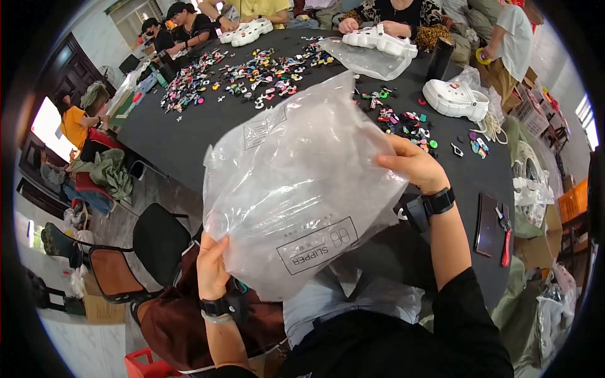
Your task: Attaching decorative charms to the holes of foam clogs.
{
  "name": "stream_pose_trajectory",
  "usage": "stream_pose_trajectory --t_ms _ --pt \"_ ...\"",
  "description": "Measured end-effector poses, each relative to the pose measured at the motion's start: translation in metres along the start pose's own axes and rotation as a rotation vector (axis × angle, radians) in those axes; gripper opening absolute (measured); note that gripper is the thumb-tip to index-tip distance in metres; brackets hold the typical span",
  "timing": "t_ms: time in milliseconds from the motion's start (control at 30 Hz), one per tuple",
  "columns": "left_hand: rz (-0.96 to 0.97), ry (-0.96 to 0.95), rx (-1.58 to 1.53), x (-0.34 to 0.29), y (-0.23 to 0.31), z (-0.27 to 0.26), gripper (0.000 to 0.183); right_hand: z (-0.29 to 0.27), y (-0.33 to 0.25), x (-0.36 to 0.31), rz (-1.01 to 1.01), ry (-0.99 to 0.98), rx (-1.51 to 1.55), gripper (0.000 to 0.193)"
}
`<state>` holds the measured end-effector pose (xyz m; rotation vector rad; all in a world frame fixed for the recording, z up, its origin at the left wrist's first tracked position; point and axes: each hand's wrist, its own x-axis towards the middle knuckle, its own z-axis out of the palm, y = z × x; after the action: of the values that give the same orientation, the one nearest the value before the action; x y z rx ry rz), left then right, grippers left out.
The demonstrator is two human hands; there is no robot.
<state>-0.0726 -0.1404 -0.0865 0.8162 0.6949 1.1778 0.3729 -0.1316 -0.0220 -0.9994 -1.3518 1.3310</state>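
Note:
A large translucent plastic bag (296, 183) with dark print hangs stretched out between my two hands, above the near edge of the black table. My left hand (213, 263) pinches its lower left side, thumb on the front. At the upper right side, my right hand (416, 165) grips the bag's edge, with the thumb pressed over the plastic. No shoe shape shows inside it. Past my right hand lies a scatter of small colourful shoe charms (406, 126), and a white clog (455, 99) stands near them.
Heaps of charms (252, 75) cover the far part of the table (164, 135). A phone (486, 225) and red-handled scissors (506, 236) lie at the right edge. Across the table, people handle white clogs (379, 41). A black bottle (440, 58) stands there. Chairs (159, 242) are at the left.

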Motion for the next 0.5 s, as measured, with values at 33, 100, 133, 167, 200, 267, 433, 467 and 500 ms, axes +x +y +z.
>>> stream_pose_trajectory --t_ms 33,100,133,167,200,267,433,467,500 --pt "0.118 -0.023 0.404 -0.002 0.003 -0.002 0.049 -0.003 -0.002 -0.004 -0.011 -0.037 -0.037 0.021" --pt "0.439 -0.266 1.147 0.0 0.01 -0.006 0.049 -0.01 -0.004 -0.006 -0.246 -0.329 0.062 0.014" --pt "0.391 -0.341 0.657 0.007 0.008 -0.006 0.023 -0.015 -0.007 -0.004 -0.246 -0.47 0.047 0.015" --pt "0.256 -0.429 0.087 0.013 0.005 -0.006 0.02 -0.018 -0.01 -0.004 -0.257 -0.611 0.048 0.017" --pt "0.189 -0.303 0.154 0.018 0.008 -0.008 0.017 -0.021 -0.014 -0.006 -0.169 -0.58 -0.085 0.018" --pt "0.068 -0.166 0.242 0.025 0.01 -0.006 0.018 -0.022 -0.024 -0.008 -0.11 -0.557 -0.458 0.021" --pt "0.148 -0.168 0.563 0.007 0.051 0.008 0.021 -0.017 -0.075 -0.032 -0.285 -0.298 -0.725 0.029" --pt "0.205 -0.242 0.634 0.001 0.063 0.012 0.02 -0.011 -0.085 -0.04 -0.298 -0.184 -0.625 0.032" --pt "0.229 -0.284 0.687 -0.005 0.073 0.018 0.019 -0.001 -0.091 -0.048 -0.313 -0.071 -0.504 0.045"
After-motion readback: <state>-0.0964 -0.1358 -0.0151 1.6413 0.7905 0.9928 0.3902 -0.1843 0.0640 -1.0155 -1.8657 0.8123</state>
